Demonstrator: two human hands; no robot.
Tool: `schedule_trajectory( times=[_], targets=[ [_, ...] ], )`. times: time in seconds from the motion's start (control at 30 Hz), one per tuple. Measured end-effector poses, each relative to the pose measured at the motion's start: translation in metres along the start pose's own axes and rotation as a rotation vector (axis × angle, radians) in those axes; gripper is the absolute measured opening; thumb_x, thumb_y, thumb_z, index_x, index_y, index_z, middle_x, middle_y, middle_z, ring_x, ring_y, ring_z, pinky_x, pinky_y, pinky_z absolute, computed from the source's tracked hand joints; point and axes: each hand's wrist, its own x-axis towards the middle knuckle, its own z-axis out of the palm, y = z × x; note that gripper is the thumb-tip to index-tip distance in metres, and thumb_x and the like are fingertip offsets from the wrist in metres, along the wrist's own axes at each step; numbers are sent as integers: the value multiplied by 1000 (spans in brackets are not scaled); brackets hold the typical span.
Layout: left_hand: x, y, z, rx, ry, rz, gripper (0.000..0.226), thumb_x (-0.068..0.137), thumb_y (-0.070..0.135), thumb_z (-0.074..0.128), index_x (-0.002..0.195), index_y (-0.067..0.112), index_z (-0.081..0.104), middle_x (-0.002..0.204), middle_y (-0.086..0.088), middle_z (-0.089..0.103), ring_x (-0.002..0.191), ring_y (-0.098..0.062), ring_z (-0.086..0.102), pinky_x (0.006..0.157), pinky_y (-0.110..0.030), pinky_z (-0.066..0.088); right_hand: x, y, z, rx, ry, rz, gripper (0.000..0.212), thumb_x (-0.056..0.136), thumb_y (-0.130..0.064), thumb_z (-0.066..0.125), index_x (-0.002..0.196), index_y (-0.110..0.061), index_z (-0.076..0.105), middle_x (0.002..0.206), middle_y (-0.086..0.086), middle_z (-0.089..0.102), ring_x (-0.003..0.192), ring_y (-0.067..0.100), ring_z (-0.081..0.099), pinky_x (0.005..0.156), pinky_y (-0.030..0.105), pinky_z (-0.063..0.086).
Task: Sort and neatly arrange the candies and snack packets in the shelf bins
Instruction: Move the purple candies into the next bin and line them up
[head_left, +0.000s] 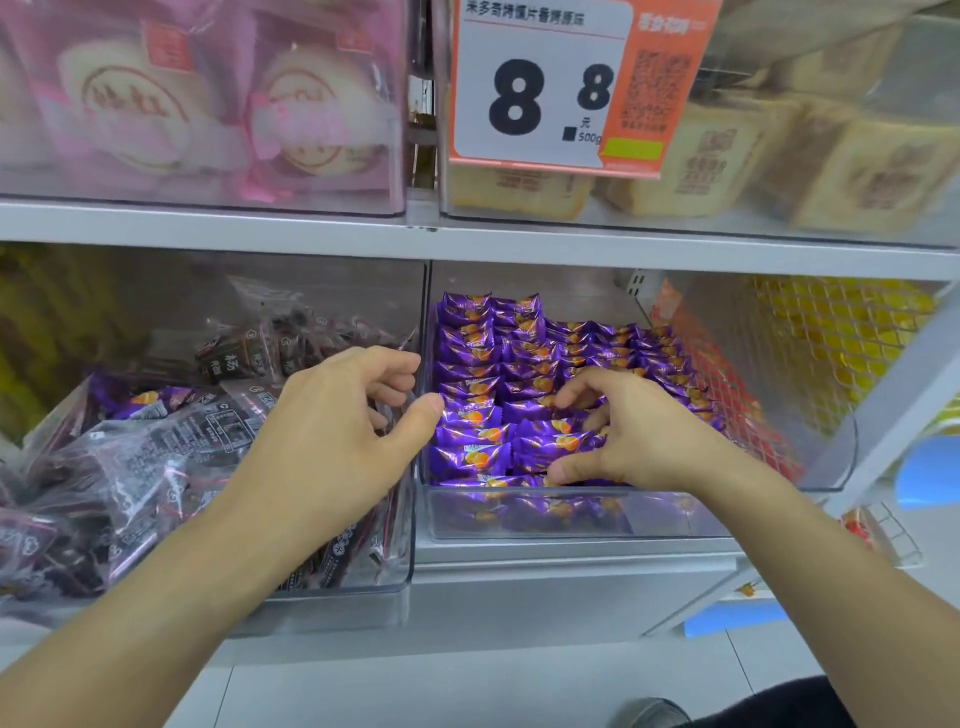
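Candies (524, 364) in shiny purple wrappers with an orange picture lie in neat rows in the clear bin (571, 514) under the right hand (631, 431). Its fingers are bent and spread, tips touching the wrappers; I cannot tell if they pinch one. The words on the wrappers are too small to read. The left hand (332, 421) has curled fingers at the wall between the bins, by the dark packets (145, 452), whose small print is blurry. Above the fingers a price tag (540, 88) says 8.8 and 500g. Higher bins look foggy.
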Motion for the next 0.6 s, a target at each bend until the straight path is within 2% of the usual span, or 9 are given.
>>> schedule_trajectory(
  times=[0.07,0.13,0.2,0.27,0.33,0.4,0.5,0.6],
  targets=[
    [-1,0,1,28,8,11,39,86,37,65,123,25,65,94,18,62,78,6,59,65,-1,42,-1,0,-2,8,12,3,48,58,-47,92,95,-33,63,97,-17,61,85,7,63,60,18,43],
    [-1,1,2,57,7,31,41,87,39,63,125,24,64,96,19,60,80,6,59,65,-2,42,1,0,0,-8,27,-16,33,64,-42,90,86,-31,67,87,-11,66,75,9,64,57,17,44],
    [-2,1,2,68,3,41,42,88,39,62,127,24,63,97,19,60,81,5,59,65,-2,42,3,-2,3,-21,23,-37,27,68,-39,89,85,-30,71,90,-11,65,66,7,61,57,17,44],
    [-2,1,2,59,4,40,42,87,39,62,126,25,63,98,19,60,82,5,59,65,-2,42,3,-1,4,1,19,-64,24,70,-35,89,87,-30,73,99,-11,64,69,2,59,66,22,48],
    [-2,0,2,58,2,39,41,87,39,62,125,25,64,98,18,60,82,5,59,66,-3,43,3,0,4,43,17,-92,23,71,-31,89,89,-31,75,104,-12,65,84,1,61,77,28,52],
    [-1,-1,2,44,1,36,40,86,40,62,123,24,66,98,17,62,83,4,60,69,-5,45,2,-1,3,67,13,-97,22,72,-28,88,90,-31,77,104,-15,64,95,1,61,81,25,51],
    [-2,-2,2,33,2,35,41,86,40,62,123,24,66,98,16,63,83,3,61,71,-8,46,1,-2,3,92,6,-86,22,74,-24,87,94,-28,78,102,-20,62,87,1,63,79,22,53],
    [-2,-1,2,37,5,37,40,87,40,62,124,24,66,98,17,62,81,2,61,70,-9,46,2,0,5,83,-4,-65,20,78,-24,83,97,-28,76,102,-14,67,73,5,65,74,21,53]
  ],
)
